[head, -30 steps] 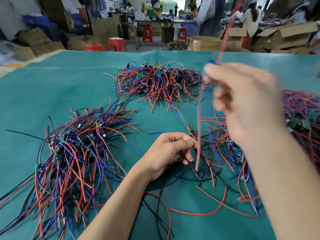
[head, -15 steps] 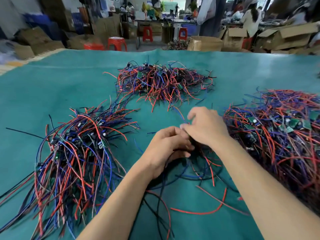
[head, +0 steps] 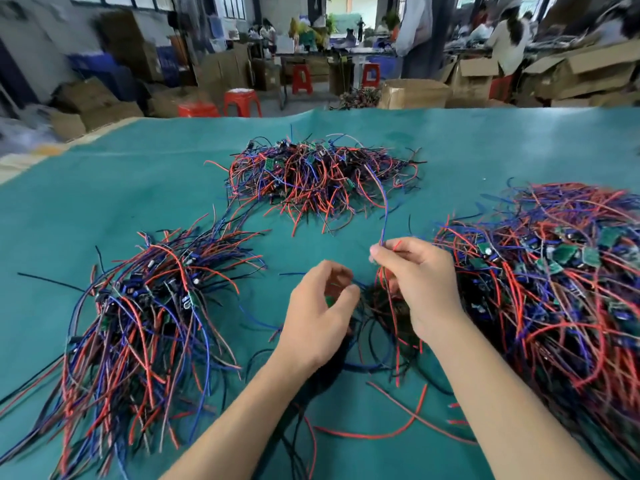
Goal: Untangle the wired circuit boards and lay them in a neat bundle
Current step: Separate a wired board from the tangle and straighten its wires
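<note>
Since half a second earlier: parted from the right hand and lifted a little, the left hand [head: 320, 318], its fingers [head: 341, 294] curled and pinching what looked like a small green circuit board, though mostly hidden. Raised in the same interval, the right hand [head: 420, 289], pinching a blue wire [head: 382, 202] between thumb and forefinger, with red strands caught in the same grip.

Left to right across the green worktop [head: 104, 202]: lay combed out at the left, near the left forearm, the sorted bundle [head: 145, 323], wires roughly parallel. Sat beyond the hands at centre the far tangle [head: 318, 178], with the blue wire arching up in front of it. Spread under and between the hands a small knot of loose black, red and blue wires [head: 381, 341]. Heaped at the right, just beside the right forearm, the large unsorted pile [head: 554, 289].

Likely risks: pulling the blue wire upward against a snag, tightening the knot or tearing a solder joint; dragging neighbouring strands from the right pile along; brushing the pile with the right forearm and re-tangling freed leads.
</note>
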The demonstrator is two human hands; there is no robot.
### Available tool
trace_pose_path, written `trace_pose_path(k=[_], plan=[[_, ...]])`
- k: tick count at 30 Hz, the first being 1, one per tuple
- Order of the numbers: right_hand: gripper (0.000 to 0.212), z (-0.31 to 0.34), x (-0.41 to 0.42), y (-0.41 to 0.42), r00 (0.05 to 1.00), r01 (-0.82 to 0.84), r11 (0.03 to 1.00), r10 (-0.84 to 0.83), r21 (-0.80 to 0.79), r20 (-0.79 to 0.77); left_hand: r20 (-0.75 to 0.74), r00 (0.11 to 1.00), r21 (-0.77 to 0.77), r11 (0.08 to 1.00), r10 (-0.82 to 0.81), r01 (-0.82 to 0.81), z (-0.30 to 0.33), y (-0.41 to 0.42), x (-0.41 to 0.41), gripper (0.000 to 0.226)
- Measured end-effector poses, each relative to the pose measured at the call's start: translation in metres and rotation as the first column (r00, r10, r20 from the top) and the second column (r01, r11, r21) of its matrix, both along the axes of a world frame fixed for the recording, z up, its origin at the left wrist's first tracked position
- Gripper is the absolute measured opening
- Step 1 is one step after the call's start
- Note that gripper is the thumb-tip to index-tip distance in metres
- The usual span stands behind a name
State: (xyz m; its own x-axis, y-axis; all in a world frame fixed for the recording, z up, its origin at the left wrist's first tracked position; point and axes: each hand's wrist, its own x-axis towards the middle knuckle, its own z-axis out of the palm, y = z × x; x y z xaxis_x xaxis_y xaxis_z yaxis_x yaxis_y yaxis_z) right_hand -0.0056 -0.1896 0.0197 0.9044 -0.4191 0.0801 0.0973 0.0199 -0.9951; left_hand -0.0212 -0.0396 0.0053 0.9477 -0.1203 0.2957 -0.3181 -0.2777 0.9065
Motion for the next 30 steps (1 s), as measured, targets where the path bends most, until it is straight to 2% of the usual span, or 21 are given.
trace_pose_path(k=[3, 5, 8, 10, 12, 15, 19, 21, 24, 26, 28, 30], plan=[[0.015, 0.011, -0.002, -0.004, 1.000, -0.024, 0.985, 0.023, 0.174, 0.004, 0.103, 0.994, 0.122, 0.992, 0.020, -0.033, -0.001, -0.003, -0.006, 0.024], [0.011, 0.019, -0.005, -0.004, 0.998, -0.064, 0.957, 0.062, 0.282, 0.016, 0.134, 0.990, 0.226, 0.974, -0.037, 0.006, 0.000, -0.006, -0.010, 0.035], [0.020, 0.029, -0.010, -0.006, 0.993, -0.118, 0.937, 0.106, 0.330, 0.056, 0.192, 0.973, 0.453, 0.891, -0.128, 0.028, -0.003, -0.013, -0.013, 0.046], [0.028, 0.038, -0.013, -0.010, 0.983, -0.176, 0.912, 0.143, 0.371, 0.116, 0.227, 0.964, 0.554, 0.833, -0.138, -0.012, -0.006, -0.019, -0.012, 0.038], [0.025, 0.048, -0.017, -0.017, 0.961, -0.262, 0.857, 0.189, 0.443, 0.202, 0.255, 0.960, 0.573, 0.817, -0.113, -0.056, -0.004, -0.029, -0.007, 0.024], [0.012, 0.058, -0.021, -0.032, 0.909, -0.398, 0.713, 0.221, 0.578, 0.354, 0.260, 0.962, 0.613, 0.784, -0.080, -0.101, 0.000, -0.046, 0.007, 0.022], [0.007, 0.063, -0.026, -0.052, 0.884, -0.460, 0.532, 0.195, 0.711, 0.425, 0.182, 0.976, 0.615, 0.788, -0.123, -0.015, 0.006, -0.064, 0.016, 0.042], [0.008, 0.064, -0.027, -0.057, 0.873, -0.482, 0.482, 0.197, 0.732, 0.446, 0.165, 0.971, 0.613, 0.789, -0.175, 0.038, 0.012, -0.058, 0.013, 0.055], [0.011, 0.062, -0.025, -0.063, 0.864, -0.501, 0.432, 0.198, 0.750, 0.463, 0.158, 0.972, 0.686, 0.727, -0.171, 0.017, 0.014, -0.020, 0.004, 0.074], [0.012, 0.059, -0.022, -0.061, 0.877, -0.479, 0.497, 0.223, 0.724, 0.426, 0.169, 0.983, 0.672, 0.738, -0.068, -0.065, 0.013, 0.010, -0.004, 0.069], [0.012, 0.052, -0.017, -0.044, 0.922, -0.383, 0.698, 0.246, 0.605, 0.300, 0.235, 0.971, 0.611, 0.769, 0.051, -0.188, 0.011, 0.031, -0.011, 0.047], [0.013, 0.038, -0.013, -0.016, 0.949, -0.312, 0.867, 0.267, 0.390, 0.165, 0.230, 0.959, 0.563, 0.780, 0.166, -0.271, 0.006, 0.040, -0.013, 0.031]])
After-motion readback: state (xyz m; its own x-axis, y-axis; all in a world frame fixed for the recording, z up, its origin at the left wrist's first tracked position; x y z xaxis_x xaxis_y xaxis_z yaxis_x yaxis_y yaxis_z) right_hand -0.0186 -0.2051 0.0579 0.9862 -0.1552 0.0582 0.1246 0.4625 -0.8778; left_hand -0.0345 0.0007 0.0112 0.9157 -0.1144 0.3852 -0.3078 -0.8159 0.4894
